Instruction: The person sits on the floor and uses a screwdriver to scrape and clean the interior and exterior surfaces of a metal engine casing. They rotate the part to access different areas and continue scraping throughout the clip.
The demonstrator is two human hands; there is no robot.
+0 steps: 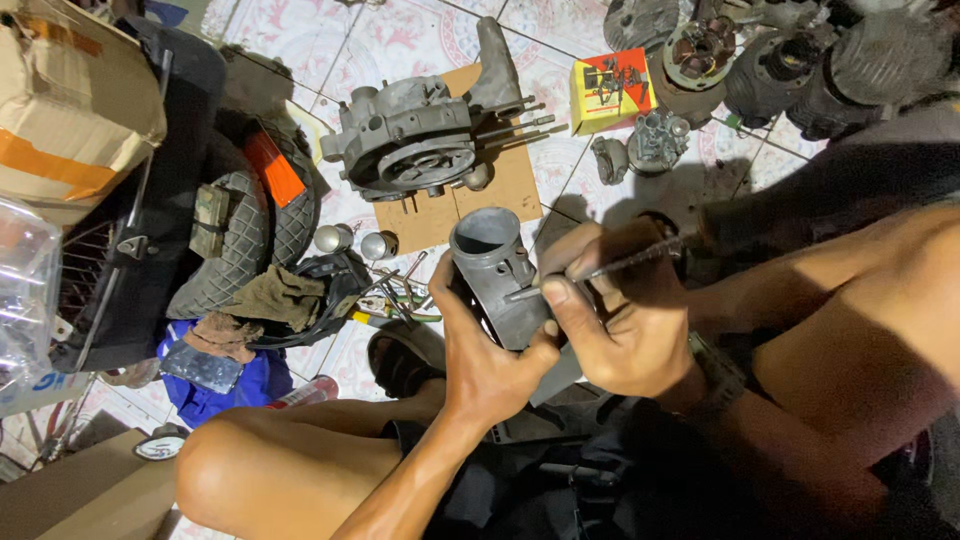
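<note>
Leftmost, well away from both hands, a cardboard box point(70, 95) and a black scooter seat point(170, 170) lie on the tiled floor point(400, 40), with a small tyre point(245, 240) and brown rags point(280, 298) beside them. Farther from the hands, up the floor, an engine crankcase point(420, 135) rests on a cardboard sheet point(500, 195), its long studs pointing right.

The left hand point(480, 350) has its grip closed around a grey cast-metal cylinder part point(495, 265), fingers wrapped under and behind it, open bore tilted up — the part is held in the air above the lap, not on the floor. Touching it from the right, the right hand point(620, 320) pinches a thin rod-like tool point(625, 262) in a narrow grip, its tip at the side of the casting near the left thumb.

Beyond the right hand sit a yellow carton point(610, 90) and a carburettor point(655, 140).

The risk, as I judge it: the tool tip could skid off the smooth casting toward the left thumb, since nothing but one hand steadies the part — or the part could drop onto the bare knee.
</note>
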